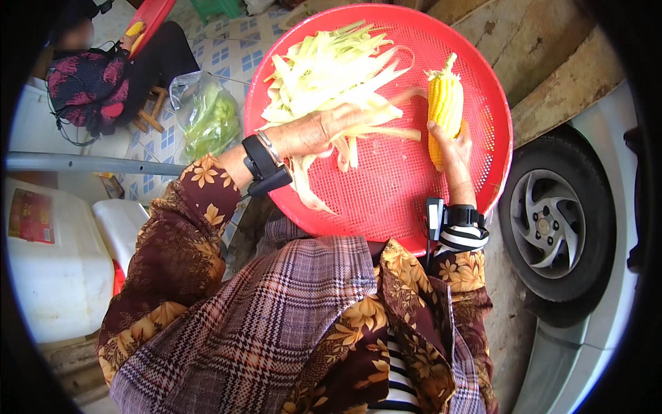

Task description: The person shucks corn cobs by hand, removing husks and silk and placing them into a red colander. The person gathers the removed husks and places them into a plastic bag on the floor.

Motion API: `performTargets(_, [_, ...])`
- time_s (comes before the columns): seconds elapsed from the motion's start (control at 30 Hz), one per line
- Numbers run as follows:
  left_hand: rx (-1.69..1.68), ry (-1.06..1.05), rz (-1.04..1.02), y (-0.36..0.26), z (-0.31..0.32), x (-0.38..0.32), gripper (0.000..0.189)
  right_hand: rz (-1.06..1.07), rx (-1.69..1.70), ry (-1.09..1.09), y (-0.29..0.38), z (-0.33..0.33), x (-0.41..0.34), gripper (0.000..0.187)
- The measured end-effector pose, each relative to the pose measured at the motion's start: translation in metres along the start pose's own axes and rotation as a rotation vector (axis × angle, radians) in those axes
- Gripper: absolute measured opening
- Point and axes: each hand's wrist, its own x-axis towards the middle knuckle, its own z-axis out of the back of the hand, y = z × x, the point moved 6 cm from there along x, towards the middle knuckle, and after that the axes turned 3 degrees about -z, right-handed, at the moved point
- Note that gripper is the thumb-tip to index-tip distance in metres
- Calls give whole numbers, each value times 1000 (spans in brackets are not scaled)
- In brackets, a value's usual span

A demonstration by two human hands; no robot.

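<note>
A round red perforated plastic basket (pixel 382 207) lies before me at my lap. At its right side my right hand (pixel 455 147) is closed around a husked yellow corn cob (pixel 445 101), held upright with its stalk end pointing away from me. Pale green corn husks (pixel 326 72) are heaped in the upper left of the basket. My left hand (pixel 339 127) rests at the near edge of this heap, on loose husk strips that spread out around it. Its fingers are partly hidden by the husks, so whether it grips any is unclear.
Another person (pixel 103 88) sits at the upper left, holding corn by a red basket (pixel 155 23). A clear plastic bag of green leaves (pixel 212 119) lies on the tiled floor. White plastic containers (pixel 62 279) stand at left. A car wheel (pixel 548 222) is close on the right.
</note>
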Motion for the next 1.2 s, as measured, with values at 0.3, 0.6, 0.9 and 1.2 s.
performTargets(0.3, [790,-495,-16,27,83,26,46,7,-49,-26,-5,-1,4,78])
performTargets(0.6, [974,-62,259,80,67,43,30,18,-153,12,1,-3,1,69])
performTargets(0.9, [798,124,93,21,41,-2,82,92,-186,-24,-2,-3,4,67])
performTargets(1.2, [1055,637,23,0,-12,-44,107,46,-203,-3,1,-3,2,72])
